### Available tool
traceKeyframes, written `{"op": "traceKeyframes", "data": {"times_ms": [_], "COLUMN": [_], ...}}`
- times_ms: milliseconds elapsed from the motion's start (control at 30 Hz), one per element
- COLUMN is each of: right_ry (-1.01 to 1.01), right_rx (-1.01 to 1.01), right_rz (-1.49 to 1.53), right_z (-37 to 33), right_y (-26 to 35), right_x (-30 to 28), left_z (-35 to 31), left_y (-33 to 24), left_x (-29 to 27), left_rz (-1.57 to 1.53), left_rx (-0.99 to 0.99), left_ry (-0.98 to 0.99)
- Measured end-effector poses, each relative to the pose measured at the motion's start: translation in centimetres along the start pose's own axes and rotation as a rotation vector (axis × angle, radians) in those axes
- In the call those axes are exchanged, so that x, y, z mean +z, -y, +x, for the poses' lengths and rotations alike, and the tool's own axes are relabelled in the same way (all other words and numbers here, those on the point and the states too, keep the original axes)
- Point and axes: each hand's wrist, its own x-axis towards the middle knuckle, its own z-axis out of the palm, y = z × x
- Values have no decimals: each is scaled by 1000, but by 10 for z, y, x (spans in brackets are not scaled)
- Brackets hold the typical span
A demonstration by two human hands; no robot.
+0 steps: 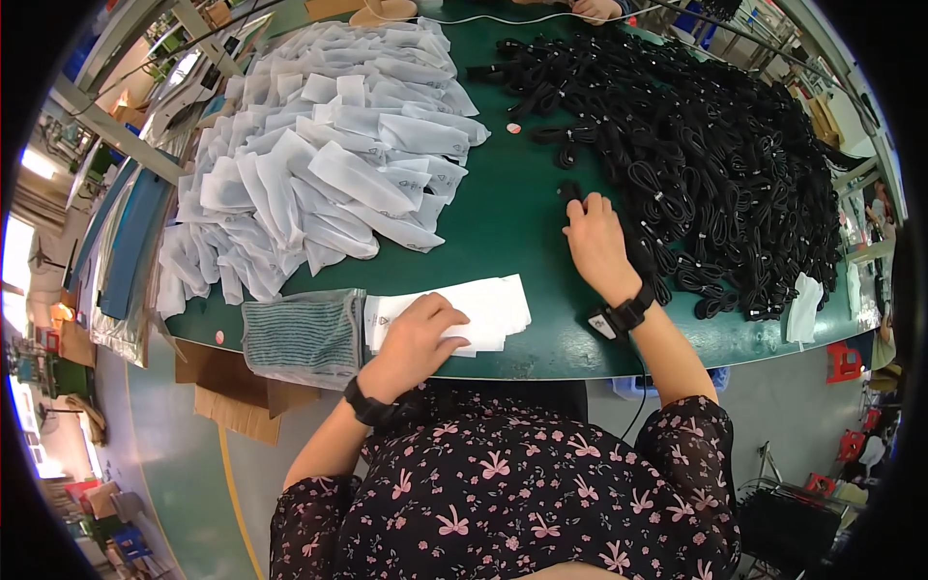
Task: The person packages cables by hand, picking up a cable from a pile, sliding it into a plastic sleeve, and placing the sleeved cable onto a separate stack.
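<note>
Left hand point(416, 340): thumb and fingers apart, on white pouches point(495, 304) near the table point(570, 348) edge | Right hand point(596, 242): at black cable bundle point(570, 189) beside cable heap point(696, 155); grip indeterminable | Bundle: probably light, flexible; hold mid-coil | Pouches: likely thin, slippery; pinch edge

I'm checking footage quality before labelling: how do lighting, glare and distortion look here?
Head view: fisheye bending curves the green table along its front edge, and the corners go black; the bright window at the left rim washes out; the black cable bundles merge darkly in places, while folds in the white bags stay readable.
</note>
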Motion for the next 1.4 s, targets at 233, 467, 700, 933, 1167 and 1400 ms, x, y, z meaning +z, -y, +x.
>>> {"op": "traceKeyframes", "data": {"times_ms": [233, 467, 700, 933, 1167, 1400], "right_ry": [-32, 275, 165, 234, 5, -92], "right_rx": [45, 209, -164, -155, -398, -575], "right_rz": [476, 1415, 1068, 902, 658, 547], "right_z": [-42, -67, -79, -78, -75, -70], "right_y": [16, 51, 66, 74, 84, 72], "right_x": [-5, -41, -45, -49, -64, -63], "left_z": [-2, -1, -2, -1, 4, 10], "left_y": [6, -1, 4, 2, -9, -10], "left_x": [19, 19, 16, 18, 15, 3], "left_rz": [-16, -200, -402, -352, -213, -297], "left_rx": [-107, -359, -341, -193, -40, -119], "left_ry": [-15, -67, -130, -114, -127, -153]}}
